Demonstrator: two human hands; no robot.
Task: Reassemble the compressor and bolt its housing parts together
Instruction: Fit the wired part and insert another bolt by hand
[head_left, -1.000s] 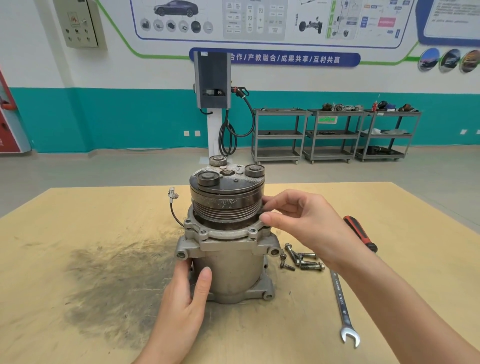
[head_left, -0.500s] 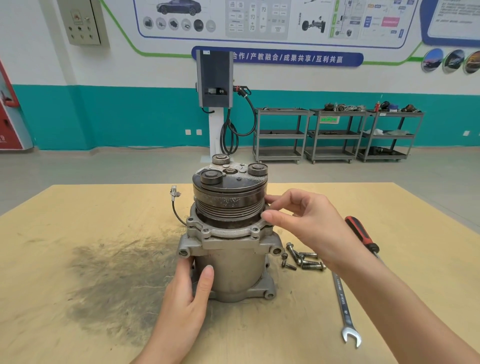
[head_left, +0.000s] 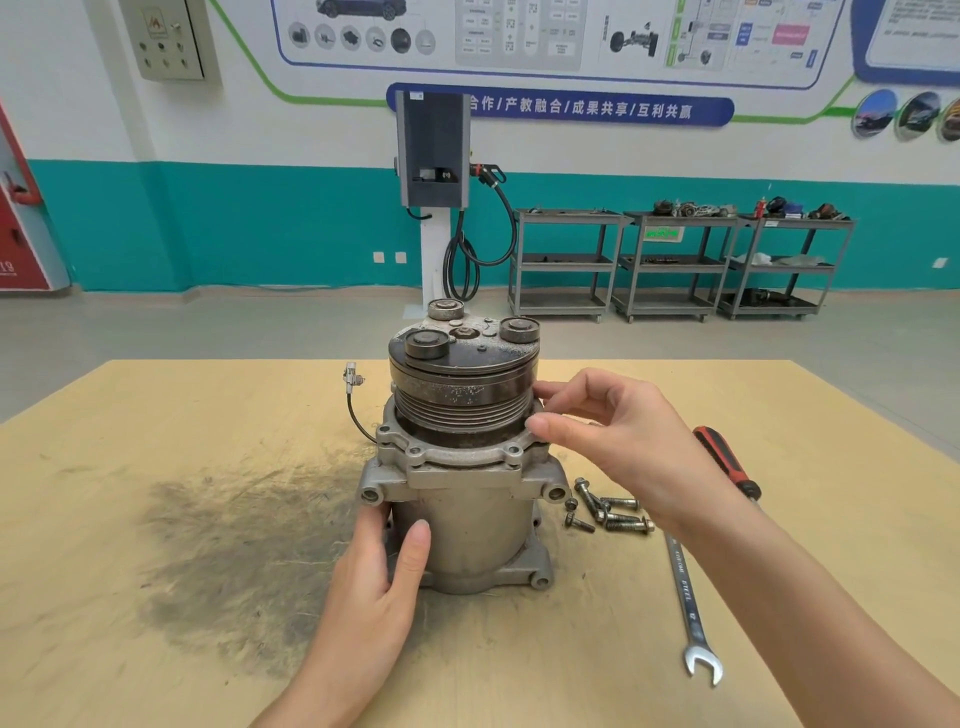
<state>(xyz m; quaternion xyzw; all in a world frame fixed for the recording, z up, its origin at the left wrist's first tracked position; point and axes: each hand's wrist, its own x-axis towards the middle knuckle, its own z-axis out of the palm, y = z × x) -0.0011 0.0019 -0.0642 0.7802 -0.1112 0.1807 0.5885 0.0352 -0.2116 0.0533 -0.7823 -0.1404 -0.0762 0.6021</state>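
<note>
Since the earlier frame, the right hand (head_left: 618, 441) has shifted slightly; thumb and fingers curl against the ribbed pulley (head_left: 462, 405) and flange rim. The left hand (head_left: 379, 577) grips the smooth cast-aluminium compressor (head_left: 467, 525), upright on the stained wooden table (head_left: 156, 519). Loose bolts (head_left: 608, 512), a steel spanner (head_left: 688, 603) and a screwdriver (head_left: 724, 460) lie alongside.

Blue wall banner (head_left: 561, 106): "合作/产教融合/成果共享/互利共赢"

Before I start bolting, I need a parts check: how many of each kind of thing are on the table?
Compressor: 1
Loose bolts: about 5, overlapping
Combination wrench: 1
Red-handled screwdriver: 1
Total: about 8
</note>
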